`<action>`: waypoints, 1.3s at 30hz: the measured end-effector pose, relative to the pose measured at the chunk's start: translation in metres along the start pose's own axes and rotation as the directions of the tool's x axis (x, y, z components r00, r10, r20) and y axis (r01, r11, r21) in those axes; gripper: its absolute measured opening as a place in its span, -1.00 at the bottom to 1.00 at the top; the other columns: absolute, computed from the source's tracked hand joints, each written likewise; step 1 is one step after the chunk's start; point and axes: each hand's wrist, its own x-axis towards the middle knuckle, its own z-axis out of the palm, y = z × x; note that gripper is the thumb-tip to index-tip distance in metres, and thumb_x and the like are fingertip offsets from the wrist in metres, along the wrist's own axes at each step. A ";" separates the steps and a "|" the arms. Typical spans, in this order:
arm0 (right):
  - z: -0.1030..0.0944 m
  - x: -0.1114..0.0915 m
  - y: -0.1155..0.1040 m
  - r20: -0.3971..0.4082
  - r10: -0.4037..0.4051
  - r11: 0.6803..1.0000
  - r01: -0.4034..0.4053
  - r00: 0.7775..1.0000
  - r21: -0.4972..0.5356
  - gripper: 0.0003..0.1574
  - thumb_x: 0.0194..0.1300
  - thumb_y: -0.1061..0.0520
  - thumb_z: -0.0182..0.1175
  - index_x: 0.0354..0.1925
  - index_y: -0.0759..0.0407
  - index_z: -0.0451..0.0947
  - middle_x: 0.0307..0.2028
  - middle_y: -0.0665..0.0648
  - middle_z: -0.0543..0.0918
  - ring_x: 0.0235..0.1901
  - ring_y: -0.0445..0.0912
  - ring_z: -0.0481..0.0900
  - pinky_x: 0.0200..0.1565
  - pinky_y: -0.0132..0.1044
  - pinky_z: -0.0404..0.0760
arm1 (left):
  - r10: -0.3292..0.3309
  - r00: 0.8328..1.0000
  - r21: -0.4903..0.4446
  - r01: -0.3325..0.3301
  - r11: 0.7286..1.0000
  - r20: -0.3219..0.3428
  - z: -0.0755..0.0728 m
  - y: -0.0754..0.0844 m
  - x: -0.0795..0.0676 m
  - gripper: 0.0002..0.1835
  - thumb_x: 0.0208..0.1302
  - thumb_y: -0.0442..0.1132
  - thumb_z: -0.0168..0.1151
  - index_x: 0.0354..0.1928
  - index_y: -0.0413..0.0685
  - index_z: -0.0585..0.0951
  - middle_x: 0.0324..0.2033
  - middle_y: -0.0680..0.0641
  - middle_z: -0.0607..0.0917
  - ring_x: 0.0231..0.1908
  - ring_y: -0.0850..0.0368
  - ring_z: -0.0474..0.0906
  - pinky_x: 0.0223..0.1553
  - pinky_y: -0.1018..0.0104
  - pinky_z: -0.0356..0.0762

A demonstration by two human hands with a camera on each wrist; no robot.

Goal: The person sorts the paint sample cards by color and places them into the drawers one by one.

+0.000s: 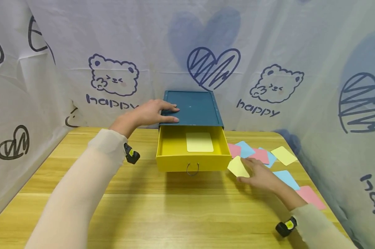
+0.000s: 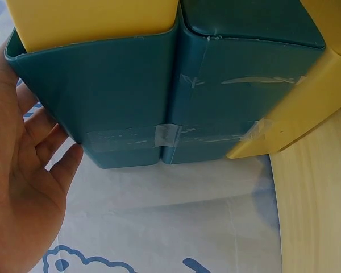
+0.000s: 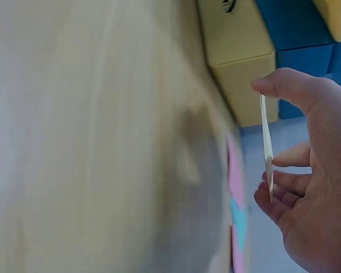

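Observation:
A blue cabinet (image 1: 190,107) stands at the back of the table. Its top yellow drawer (image 1: 193,164), with a ring handle, is pulled out, and a pale yellow card (image 1: 199,142) lies flat inside. My left hand (image 1: 153,112) rests on the left of the cabinet's top, fingers extended; the left wrist view shows this hand (image 2: 31,170) along the cabinet's edge. Right of the drawer, my right hand (image 1: 260,173) pinches another pale yellow card (image 1: 238,167) between thumb and fingers. That card (image 3: 267,145) is seen edge-on in the right wrist view, above the table.
Loose cards lie on the right of the table: a pink card (image 1: 310,197), a blue card (image 1: 287,179), a yellow card (image 1: 283,155) and an overlapping pink and blue group (image 1: 259,155). Lower yellow parts (image 2: 307,108) sit beneath the blue units. A printed cloth (image 1: 162,41) hangs behind.

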 end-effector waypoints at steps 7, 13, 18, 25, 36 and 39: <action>-0.017 0.000 -0.012 -0.030 -0.036 0.999 0.037 0.999 0.034 0.13 0.19 -0.13 0.39 0.47 0.35 0.10 0.34 0.43 0.23 0.26 0.33 0.30 0.18 0.27 0.36 | -0.003 1.000 0.002 0.003 1.000 -0.005 0.000 0.001 -0.001 -0.25 0.25 0.38 0.10 0.38 0.18 0.43 0.42 0.03 0.30 0.40 -0.02 0.18 0.35 -0.04 0.19; -0.037 -0.004 -0.026 -0.055 -0.034 0.995 0.040 0.998 0.096 0.19 0.19 -0.19 0.38 0.53 0.21 0.00 0.38 0.38 0.16 0.28 0.32 0.26 0.20 0.31 0.31 | -0.003 1.000 -0.006 0.003 1.000 -0.003 0.000 0.001 -0.002 -0.26 0.26 0.37 0.11 0.38 0.18 0.43 0.41 0.02 0.30 0.39 -0.02 0.19 0.34 -0.04 0.20; -0.058 -0.007 -0.037 -0.111 -0.016 0.993 0.028 0.994 0.111 0.16 0.18 -0.21 0.38 0.53 0.13 0.04 0.34 0.33 0.23 0.18 0.23 0.34 0.09 0.23 0.43 | -0.001 1.000 -0.003 0.001 1.000 -0.003 0.000 0.001 -0.002 -0.26 0.26 0.38 0.11 0.39 0.19 0.42 0.42 0.02 0.30 0.39 -0.02 0.19 0.34 -0.04 0.21; -0.089 -0.010 -0.052 -0.162 -0.090 0.984 0.113 0.983 0.136 0.07 0.21 -0.12 0.38 0.52 0.05 0.10 0.35 0.21 0.24 0.26 0.16 0.26 0.17 0.29 0.31 | 0.000 1.000 -0.013 0.000 1.000 -0.003 0.001 -0.001 -0.001 -0.24 0.24 0.39 0.11 0.39 0.18 0.42 0.42 0.03 0.29 0.40 -0.01 0.18 0.35 -0.04 0.20; -0.119 -0.001 -0.083 -0.150 -0.299 0.940 0.318 0.942 0.123 -0.10 0.21 0.00 0.39 0.45 -0.08 0.27 0.39 0.02 0.27 0.33 0.03 0.25 0.21 0.27 0.28 | -0.006 1.000 -0.015 0.006 1.000 -0.002 0.001 0.000 -0.002 -0.24 0.24 0.40 0.10 0.39 0.20 0.41 0.42 0.04 0.29 0.41 -0.02 0.16 0.36 -0.06 0.18; -0.120 0.005 -0.094 -0.130 -0.347 0.926 0.361 0.929 0.110 -0.11 0.21 -0.01 0.39 0.44 -0.08 0.28 0.39 0.00 0.28 0.34 0.01 0.24 0.23 0.25 0.28 | -0.003 1.000 -0.009 0.003 1.000 -0.004 0.001 -0.001 -0.001 -0.24 0.24 0.40 0.10 0.39 0.20 0.41 0.42 0.04 0.29 0.41 -0.01 0.17 0.36 -0.05 0.17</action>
